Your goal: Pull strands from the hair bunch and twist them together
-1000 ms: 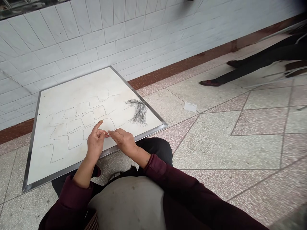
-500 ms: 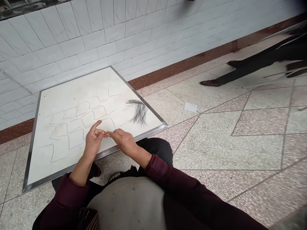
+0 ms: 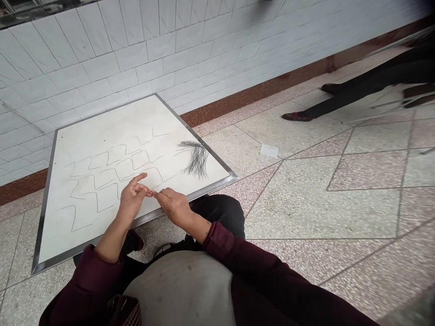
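A white board (image 3: 102, 117) with a metal rim lies in front of me, tilted, with several thin dark strands laid out on it in zigzag rows (image 3: 108, 170). A loose bundle of black strands (image 3: 196, 157) rests near its right corner. My left hand (image 3: 132, 199) and my right hand (image 3: 173, 206) meet fingertip to fingertip over the board's near edge. Both pinch at the same spot; whatever they hold is too fine to make out. My left forefinger sticks up.
A white tiled wall (image 3: 204, 40) with a brown skirting runs behind the board. The floor is speckled stone tile with a small white scrap (image 3: 269, 151) on it. Another person's dark-trousered legs and shoes (image 3: 343, 95) stretch in from the upper right.
Both hands have shifted slightly left and toward me while staying pinched together. The other person's legs moved a little.
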`<state>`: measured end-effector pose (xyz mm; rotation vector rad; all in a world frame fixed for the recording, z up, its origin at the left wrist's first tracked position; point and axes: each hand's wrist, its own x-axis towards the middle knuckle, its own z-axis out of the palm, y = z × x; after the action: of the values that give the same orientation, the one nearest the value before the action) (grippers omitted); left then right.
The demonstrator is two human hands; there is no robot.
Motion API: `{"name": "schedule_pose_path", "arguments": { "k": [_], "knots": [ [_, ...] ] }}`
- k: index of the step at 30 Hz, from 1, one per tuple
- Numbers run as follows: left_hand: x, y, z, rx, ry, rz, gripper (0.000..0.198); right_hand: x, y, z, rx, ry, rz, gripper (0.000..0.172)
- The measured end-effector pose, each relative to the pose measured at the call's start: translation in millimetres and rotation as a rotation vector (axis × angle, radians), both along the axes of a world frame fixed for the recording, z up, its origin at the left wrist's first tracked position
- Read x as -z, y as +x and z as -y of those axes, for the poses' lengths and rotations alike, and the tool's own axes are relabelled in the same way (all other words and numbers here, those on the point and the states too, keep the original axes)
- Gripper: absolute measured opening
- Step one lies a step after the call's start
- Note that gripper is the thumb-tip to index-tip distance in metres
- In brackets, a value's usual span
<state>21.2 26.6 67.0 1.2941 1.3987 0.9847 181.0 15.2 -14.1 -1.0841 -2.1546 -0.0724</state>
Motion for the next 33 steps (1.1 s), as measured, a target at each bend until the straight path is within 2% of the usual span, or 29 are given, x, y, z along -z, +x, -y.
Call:
{"name": "schedule_pose_path", "arguments": {
  "k": [7,14,23,33],
  "knots": [
    [10.2,-6.6,-7.7,0.051,0.015,-0.007,0.048,2.3,1.6,-1.9,-0.079,-0.034,0.006,0.033],
    [13.3,-8.9,-11.7,0.050,0.012,0.038,0.048,0.6,-3.2,-0.9,0.010,-0.090,-0.082,0.028],
    [7.1,-4.2,-8.4,-0.047,0.014,0.060,0.046,-1.7,-7.2,0.4,0.007,-0.139,-0.154,0.031],
    [-7.1,-18.5,-14.4,0.099,-0.108,0.066,0.058,-7.7,-5.5,-3.0,-0.020,-0.245,-0.390,0.029]
  ]
}}
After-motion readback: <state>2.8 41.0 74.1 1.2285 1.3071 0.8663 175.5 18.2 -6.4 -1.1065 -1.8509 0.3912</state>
